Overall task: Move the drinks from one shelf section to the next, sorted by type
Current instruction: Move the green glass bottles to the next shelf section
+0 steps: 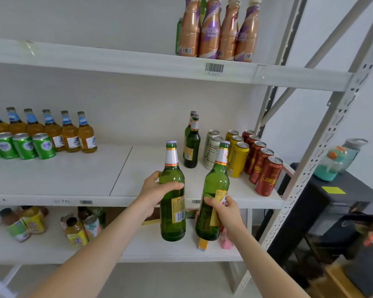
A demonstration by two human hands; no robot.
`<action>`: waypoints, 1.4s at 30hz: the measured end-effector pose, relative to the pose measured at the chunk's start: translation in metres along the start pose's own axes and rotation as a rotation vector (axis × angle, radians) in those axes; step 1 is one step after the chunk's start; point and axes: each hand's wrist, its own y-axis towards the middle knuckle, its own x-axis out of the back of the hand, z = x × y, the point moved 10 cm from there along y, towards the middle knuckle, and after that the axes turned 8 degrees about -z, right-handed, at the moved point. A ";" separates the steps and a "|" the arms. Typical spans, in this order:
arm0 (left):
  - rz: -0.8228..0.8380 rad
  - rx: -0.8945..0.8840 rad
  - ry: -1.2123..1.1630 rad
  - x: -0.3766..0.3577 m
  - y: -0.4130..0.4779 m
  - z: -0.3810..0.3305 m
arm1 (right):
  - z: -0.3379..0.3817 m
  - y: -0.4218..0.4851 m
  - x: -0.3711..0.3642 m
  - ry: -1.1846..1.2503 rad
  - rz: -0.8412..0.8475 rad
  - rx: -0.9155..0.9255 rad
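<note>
While both bottles hang in front of the middle shelf (138, 168), centre frame, each hand has one.

- Left hand (157, 190): wrapped round the shoulder of the first green bottle (172, 224), thumb across the front, fingers curled behind. Bottle upright.
- Right hand (225, 211): curled round the second green bottle (215, 183) lower down, on the label at mid-body. Bottle leans slightly right.
- Handling, as I judge it: both are capped glass, so rigid and breakable if clinked together or set down hard. Cannot tell how full, but probably weighty for one hand. Bare glass is likely slick, and the paper label should give better purchase. The body below the shoulder looks a safer hold than the thin neck.
- Destination, likely: two matching green bottles (192, 147) stand on the shelf just behind, beside rows of silver cans (211, 151), yellow cans (238, 160) and red cans (265, 173) toward the right of frame. Bare shelf shows in front of that pair. Tall bottles may tip easily so near the cans.
</note>
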 end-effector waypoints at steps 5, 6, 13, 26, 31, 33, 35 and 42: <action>0.003 0.000 0.012 -0.043 -0.002 -0.005 | 0.003 0.016 0.038 0.010 -0.001 0.009; 0.004 0.000 0.018 -0.048 0.000 -0.005 | 0.003 0.021 0.043 0.011 -0.005 0.008; -0.016 -0.003 0.064 -0.064 0.035 -0.005 | 0.004 0.061 0.043 0.029 0.001 0.002; -0.077 -0.063 0.109 -0.037 0.163 -0.019 | 0.003 0.185 -0.048 0.030 0.041 -0.004; -0.100 -0.080 0.098 -0.029 0.198 -0.017 | 0.003 0.215 -0.074 0.011 0.049 0.016; -0.115 -0.088 0.088 -0.027 0.209 -0.015 | 0.002 0.225 -0.082 -0.003 0.051 0.026; -0.116 -0.092 0.081 -0.027 0.219 -0.012 | 0.002 0.233 -0.089 -0.015 0.048 0.045; -0.101 -0.114 0.080 -0.029 0.241 -0.009 | -0.001 0.253 -0.099 -0.032 0.047 0.059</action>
